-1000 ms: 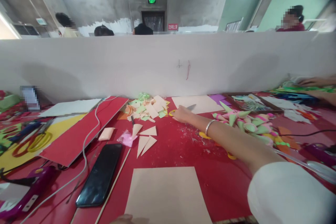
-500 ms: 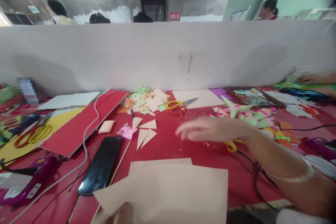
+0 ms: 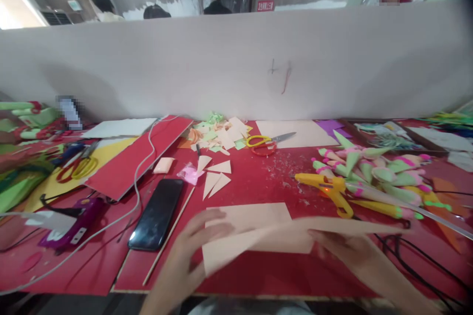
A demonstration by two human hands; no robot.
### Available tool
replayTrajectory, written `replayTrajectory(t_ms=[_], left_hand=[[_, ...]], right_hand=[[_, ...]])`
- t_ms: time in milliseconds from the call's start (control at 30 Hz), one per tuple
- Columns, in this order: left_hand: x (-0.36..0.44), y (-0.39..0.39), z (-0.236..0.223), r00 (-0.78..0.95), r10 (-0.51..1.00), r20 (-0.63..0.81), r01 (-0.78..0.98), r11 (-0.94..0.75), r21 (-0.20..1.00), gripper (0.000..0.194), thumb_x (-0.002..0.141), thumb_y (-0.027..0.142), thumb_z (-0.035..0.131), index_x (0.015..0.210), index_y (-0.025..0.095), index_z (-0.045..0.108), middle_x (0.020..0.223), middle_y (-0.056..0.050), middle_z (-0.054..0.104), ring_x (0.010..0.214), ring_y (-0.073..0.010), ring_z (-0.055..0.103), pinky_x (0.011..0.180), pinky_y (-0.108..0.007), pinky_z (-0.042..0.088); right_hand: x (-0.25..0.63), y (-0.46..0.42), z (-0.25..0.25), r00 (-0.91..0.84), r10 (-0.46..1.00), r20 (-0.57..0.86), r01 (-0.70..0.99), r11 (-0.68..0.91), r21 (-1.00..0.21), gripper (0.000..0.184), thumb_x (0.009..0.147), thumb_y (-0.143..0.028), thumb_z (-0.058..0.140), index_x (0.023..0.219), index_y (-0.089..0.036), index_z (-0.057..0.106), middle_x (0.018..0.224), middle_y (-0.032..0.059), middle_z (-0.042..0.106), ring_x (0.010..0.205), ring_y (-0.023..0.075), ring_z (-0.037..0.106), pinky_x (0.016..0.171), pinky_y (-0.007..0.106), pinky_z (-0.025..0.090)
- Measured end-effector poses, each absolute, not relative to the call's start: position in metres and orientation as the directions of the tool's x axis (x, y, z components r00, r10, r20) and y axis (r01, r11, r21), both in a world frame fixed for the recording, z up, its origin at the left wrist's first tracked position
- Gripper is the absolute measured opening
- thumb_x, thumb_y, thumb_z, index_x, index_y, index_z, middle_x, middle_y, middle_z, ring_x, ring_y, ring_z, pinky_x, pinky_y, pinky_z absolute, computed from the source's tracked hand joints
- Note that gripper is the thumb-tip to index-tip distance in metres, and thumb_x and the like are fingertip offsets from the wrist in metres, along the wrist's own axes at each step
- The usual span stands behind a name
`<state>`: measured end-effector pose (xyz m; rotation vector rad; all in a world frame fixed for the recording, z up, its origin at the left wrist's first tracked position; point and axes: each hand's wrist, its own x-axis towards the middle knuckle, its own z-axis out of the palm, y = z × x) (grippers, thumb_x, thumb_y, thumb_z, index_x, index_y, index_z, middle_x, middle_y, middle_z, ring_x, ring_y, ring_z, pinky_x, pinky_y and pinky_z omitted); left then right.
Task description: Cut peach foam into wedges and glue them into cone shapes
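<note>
A beige sheet (image 3: 254, 238), thin like craft foam or paper, is raised and bent in front of me. My right hand (image 3: 332, 248) pinches it from below near its right part, and that end looks blurred. My left hand (image 3: 199, 238) lies at its left end, fingers stretched out over another beige sheet (image 3: 254, 213) on the table and thumb apart near the raised sheet's lower corner. Beyond them are several beige cut triangles (image 3: 218, 182). A yellow glue gun (image 3: 327, 188) rests to the right, by a pile of green and pink cone-shaped pieces (image 3: 369, 165).
A black phone (image 3: 157, 214) and a thin wooden stick (image 3: 168, 236) lie left, near a white cable (image 3: 136, 182) and a purple power strip (image 3: 76, 224). Yellow-handled scissors (image 3: 260, 143) lie by scraps (image 3: 218, 133). A white partition (image 3: 185, 69) stands behind the red table (image 3: 258, 177).
My right hand has come down from over the table and taken hold of the beige sheet. My left hand has moved up and its fingers have spread. The view has shifted, showing the glue gun.
</note>
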<state>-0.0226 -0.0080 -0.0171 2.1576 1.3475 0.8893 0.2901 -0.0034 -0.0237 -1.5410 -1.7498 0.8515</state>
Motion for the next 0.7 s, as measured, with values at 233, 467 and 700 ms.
replayTrajectory(t_ms=[233,467,700], left_hand=[[-0.088,0.041,-0.035,-0.152,0.984,0.092,0.987,0.147,0.066,0.064,0.072,0.032,0.05,0.129,0.006,0.035,0.129,-0.021,0.04,0.118,-0.0352,0.039,0.094,-0.047,0.034],[-0.071,0.052,-0.028,-0.247,0.966,0.079,0.967,0.251,-0.042,0.058,0.079,0.035,0.041,0.133,0.016,0.028,0.12,-0.019,0.048,0.102,-0.0337,0.051,0.081,-0.043,0.042],[-0.073,0.041,-0.032,-0.086,0.968,0.234,0.995,0.096,-0.029,0.054,0.08,0.033,0.041,0.128,0.008,0.037,0.121,-0.022,0.046,0.112,-0.0343,0.043,0.089,-0.047,0.037]], right_hand=[[0.313,-0.012,-0.02,-0.09,0.956,0.278,0.507,0.285,-0.813,0.033,0.075,-0.048,0.048,0.092,-0.027,0.068,0.104,0.0077,0.065,0.1,0.0243,0.058,0.085,0.034,0.049],[0.305,-0.022,-0.056,-0.138,0.973,0.187,0.582,0.232,-0.779,0.029,0.076,-0.033,0.046,0.093,-0.027,0.07,0.106,0.0046,0.064,0.101,0.022,0.058,0.088,0.033,0.047],[0.3,-0.025,-0.073,-0.116,0.991,0.061,0.593,0.118,-0.797,0.036,0.067,-0.017,0.045,0.091,-0.029,0.07,0.113,0.0034,0.061,0.104,0.0236,0.056,0.088,0.031,0.047]])
